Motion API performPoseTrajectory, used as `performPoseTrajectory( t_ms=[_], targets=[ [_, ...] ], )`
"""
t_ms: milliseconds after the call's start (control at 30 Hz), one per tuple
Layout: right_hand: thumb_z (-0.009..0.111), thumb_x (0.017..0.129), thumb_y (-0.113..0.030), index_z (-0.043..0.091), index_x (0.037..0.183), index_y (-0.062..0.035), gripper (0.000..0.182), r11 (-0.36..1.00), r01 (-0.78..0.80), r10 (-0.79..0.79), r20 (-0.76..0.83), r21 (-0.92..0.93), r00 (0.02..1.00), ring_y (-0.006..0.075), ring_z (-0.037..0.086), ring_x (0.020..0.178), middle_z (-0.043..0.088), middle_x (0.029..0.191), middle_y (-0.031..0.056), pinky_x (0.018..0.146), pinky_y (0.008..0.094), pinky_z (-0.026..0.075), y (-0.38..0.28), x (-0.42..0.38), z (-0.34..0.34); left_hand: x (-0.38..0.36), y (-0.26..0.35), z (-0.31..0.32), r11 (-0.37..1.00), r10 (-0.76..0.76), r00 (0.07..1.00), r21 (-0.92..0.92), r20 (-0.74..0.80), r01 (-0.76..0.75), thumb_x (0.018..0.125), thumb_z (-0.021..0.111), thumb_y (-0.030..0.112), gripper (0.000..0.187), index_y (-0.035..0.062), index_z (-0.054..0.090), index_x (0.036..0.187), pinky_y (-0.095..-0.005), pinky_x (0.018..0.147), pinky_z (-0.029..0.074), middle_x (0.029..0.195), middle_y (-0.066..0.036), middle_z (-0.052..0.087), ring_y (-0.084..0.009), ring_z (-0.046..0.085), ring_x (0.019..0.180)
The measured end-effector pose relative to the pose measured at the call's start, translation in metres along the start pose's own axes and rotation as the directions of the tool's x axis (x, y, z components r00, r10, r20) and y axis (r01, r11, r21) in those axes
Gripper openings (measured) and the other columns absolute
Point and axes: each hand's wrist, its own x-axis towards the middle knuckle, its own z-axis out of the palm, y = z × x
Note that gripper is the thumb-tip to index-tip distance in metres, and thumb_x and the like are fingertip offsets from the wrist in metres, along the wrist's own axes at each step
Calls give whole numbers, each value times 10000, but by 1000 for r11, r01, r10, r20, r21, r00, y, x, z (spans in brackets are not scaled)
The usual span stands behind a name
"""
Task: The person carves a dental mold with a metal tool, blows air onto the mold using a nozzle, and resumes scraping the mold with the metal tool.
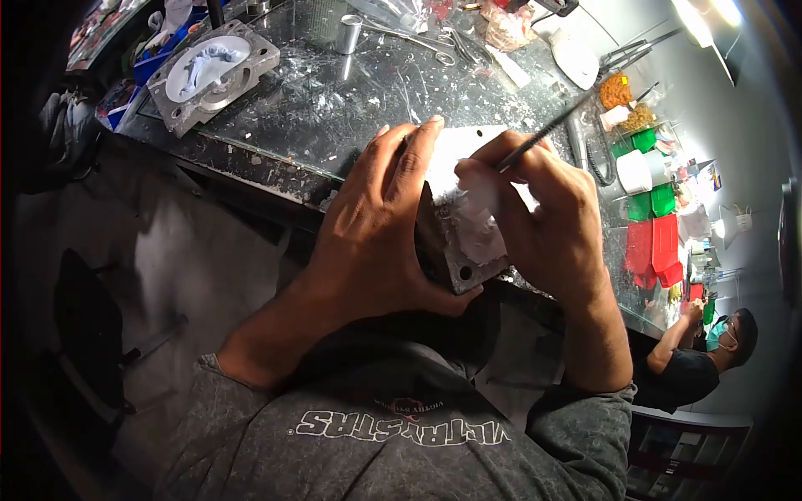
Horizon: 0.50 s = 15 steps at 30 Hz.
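Both hands work at the tabletop (351,125) edge: left fingers (401,159) clamp the metal mould (458,242) steady, right fingers (518,167) pinch the thin tool (543,132); I judge short, light strokes best.

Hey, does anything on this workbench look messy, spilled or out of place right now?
Yes. White chips and smears litter the glass benchtop between the second metal mould and the scissors. The left hand grips a mould block while the right hand works it with a thin tool.
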Motion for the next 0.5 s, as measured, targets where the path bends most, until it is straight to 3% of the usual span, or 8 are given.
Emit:
performPoseTrajectory(
  t_ms=[67,133,200,267,333,367,500],
  targets=[
    [668,890,-5,712,987,6,108,992,-116,120,123,-42,985,241,704,806,717,898,95,716,324,539,-3,2,-3,-3,-4,4,996,85,996,-34,-39,-86,494,969,478,1379,-1,250,1569,-505,1128,422,1481,-262,365,-438,407,1394],
    [671,891,-3,710,998,8,115,993,-70,84,137,-98,987,242,703,802,717,911,94,719,325,539,-1,3,-1,-4,-4,4,996,90,995,-24,-35,-91,498,970,475,1383,0,240,1572,-505,1126,425,1481,-266,364,-442,412,1390],
    [689,942,-107,662,933,-45,68,1000,-10,10,24,5,1000,324,652,727,651,765,110,725,395,489,3,1,4,-3,-2,2,996,92,995,-13,-34,-93,501,972,473,1387,1,231,1574,-506,1124,428,1480,-269,363,-445,417,1386],
    [683,940,-85,673,951,-41,47,999,-38,37,27,22,999,319,654,730,663,775,97,737,387,500,1,-5,0,2,3,-2,1000,-7,1000,-24,18,7,477,984,435,1379,6,252,1564,-512,1099,454,1481,-259,395,-435,440,1382],
    [687,937,-72,679,957,-37,41,962,-224,237,-69,159,969,307,654,729,679,802,80,763,375,504,-3,-12,0,2,3,-2,1000,-6,1000,-10,12,6,480,982,436,1375,6,254,1564,-513,1098,455,1484,-258,389,-432,443,1379],
    [692,937,-69,676,949,-35,39,960,-248,257,-58,131,965,295,653,734,688,829,67,768,370,503,-6,-12,-3,1,4,-1,1000,1,1000,1,17,-1,483,980,438,1371,7,255,1564,-514,1098,456,1486,-256,383,-430,446,1376],
    [707,937,-93,677,938,-41,61,994,-104,106,-53,39,993,282,660,761,679,842,59,776,367,482,-6,-7,-3,3,3,1,1000,1,1000,2,14,-1,484,978,439,1364,5,263,1561,-512,1095,458,1490,-253,375,-428,460,1361]
  ],
)
